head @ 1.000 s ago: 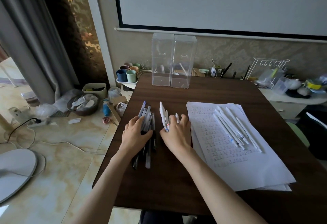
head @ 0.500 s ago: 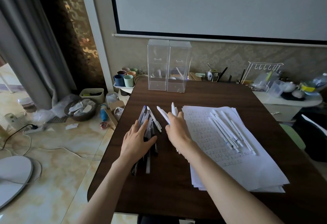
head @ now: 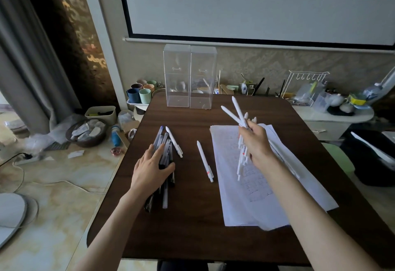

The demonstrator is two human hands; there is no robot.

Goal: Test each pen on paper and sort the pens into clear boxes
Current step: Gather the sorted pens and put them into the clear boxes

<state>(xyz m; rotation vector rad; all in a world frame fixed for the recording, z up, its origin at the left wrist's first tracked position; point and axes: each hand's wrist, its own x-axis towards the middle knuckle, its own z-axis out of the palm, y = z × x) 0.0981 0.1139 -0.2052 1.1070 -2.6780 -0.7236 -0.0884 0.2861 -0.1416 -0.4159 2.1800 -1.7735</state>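
Since a second ago the right hand (head: 256, 144) has risen, clenched round a splayed bundle of white pens (head: 240, 118) above the paper (head: 245, 198). The left hand (head: 149, 168) lies flat on the dark pens (head: 165, 144). These are light, slick barrels, so I'd grip mid-shaft or they'll fan out.

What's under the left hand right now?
The left hand rests flat on a pile of dark and clear pens lying on the table. Pen ends stick out beyond the fingers and below the palm; their middles are covered, so no count.
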